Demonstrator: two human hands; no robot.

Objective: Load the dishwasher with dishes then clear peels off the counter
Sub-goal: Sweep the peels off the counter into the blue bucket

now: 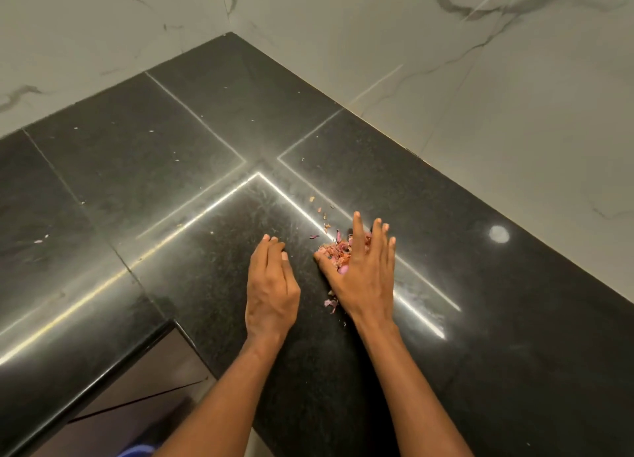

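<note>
This is looking like a home kitchen: a polished black granite counter is running into a corner under white marble-veined wall tiles, and pinkish onion-like peels are lying scattered on the stone

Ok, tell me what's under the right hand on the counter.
Under the right hand lies a pile of pink and orange peels on the black counter, showing beside the thumb and between the fingers. A few scraps sit by the wrist. How much the palm hides cannot be seen.
</note>
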